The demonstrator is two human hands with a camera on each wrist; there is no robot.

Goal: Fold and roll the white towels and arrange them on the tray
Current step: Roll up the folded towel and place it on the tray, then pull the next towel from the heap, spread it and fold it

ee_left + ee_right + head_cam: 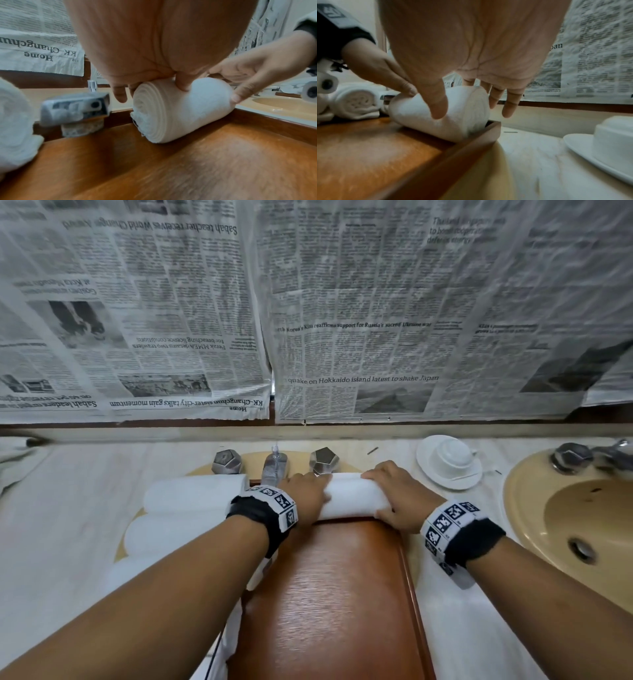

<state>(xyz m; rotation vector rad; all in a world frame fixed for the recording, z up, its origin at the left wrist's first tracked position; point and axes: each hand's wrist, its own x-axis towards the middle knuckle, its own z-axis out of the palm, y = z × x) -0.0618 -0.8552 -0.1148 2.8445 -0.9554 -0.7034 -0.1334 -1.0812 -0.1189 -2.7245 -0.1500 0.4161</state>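
Head view: a rolled white towel [352, 496] was seen lying at the far end of the wooden tray [335, 594], its long axis running left to right across the tray. The left hand [305, 498] was curled over its left end, the right hand [394, 494] over its right end. Further rolled towels [191, 494] lay beyond the left wrist.

Left wrist view: the spiral end face of the towel [171, 111] was turned toward the camera, fingers [182, 82] pressed onto its top; the faucet [75, 106] stood just beside the fingertips.

Right wrist view: the thumb [436, 102] and fingers [510, 102] were wrapped round the towel's [436, 121] right end, against the tray's corner. A cup and saucer [611, 146] stood nearby.
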